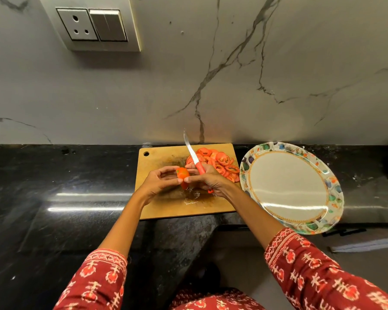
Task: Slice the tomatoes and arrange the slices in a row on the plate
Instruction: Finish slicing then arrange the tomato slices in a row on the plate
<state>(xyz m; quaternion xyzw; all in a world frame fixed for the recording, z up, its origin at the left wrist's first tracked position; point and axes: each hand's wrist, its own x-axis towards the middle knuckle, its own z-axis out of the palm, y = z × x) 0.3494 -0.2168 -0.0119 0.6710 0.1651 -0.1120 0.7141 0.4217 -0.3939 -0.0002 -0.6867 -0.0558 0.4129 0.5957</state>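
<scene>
A whole orange-red tomato (pixel 182 175) is held just above the wooden cutting board (pixel 164 209), between both hands. My left hand (pixel 159 182) grips it from the left with curled fingers. My right hand (pixel 207 181) touches the tomato with thumb and fingertips while holding a red-handled knife (pixel 194 156), whose blade points up and away towards the wall. A pile of several tomato slices (pixel 220 163) lies on the board's far right part. The oval plate (pixel 285 186) with a floral rim sits right of the board and holds nothing.
The board lies on a black stone counter (pixel 54 198) against a grey marbled wall (pixel 188 86). A socket and switch panel (pixel 92 25) is on the wall at upper left. The counter's front edge runs below the board.
</scene>
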